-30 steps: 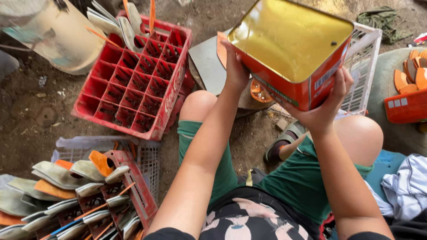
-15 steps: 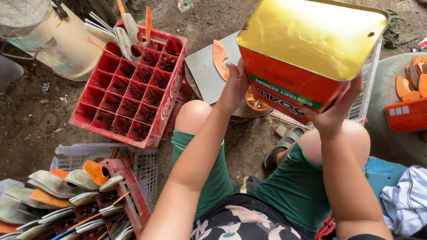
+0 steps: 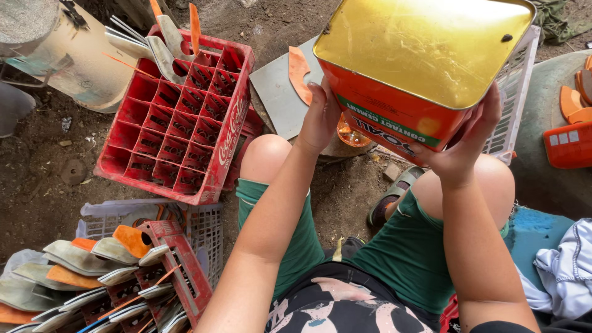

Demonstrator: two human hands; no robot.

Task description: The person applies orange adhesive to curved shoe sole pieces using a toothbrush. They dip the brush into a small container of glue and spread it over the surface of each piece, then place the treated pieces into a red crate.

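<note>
Above our knees, right of the red bottle crate [image 3: 179,117], we clamp the orange glue tin [image 3: 419,68] between left hand [image 3: 320,120] and right hand [image 3: 462,145] — gold bottom facing us, long axis tipped steeply downward.

Setting: bare dirt floor [image 3: 43,185], daylit; red divided crate [image 3: 179,123] resting on it; white plastic basket [image 3: 203,228] just below crate.

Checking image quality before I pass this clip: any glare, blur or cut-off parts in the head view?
Head view: soft daylight, no hard shadows; broad glare on the gold base of the orange tin, held up by the left hand and right hand; the red crate is sharp; wide-angle bending shows at the edges; the tin's top corner is cropped.
</note>
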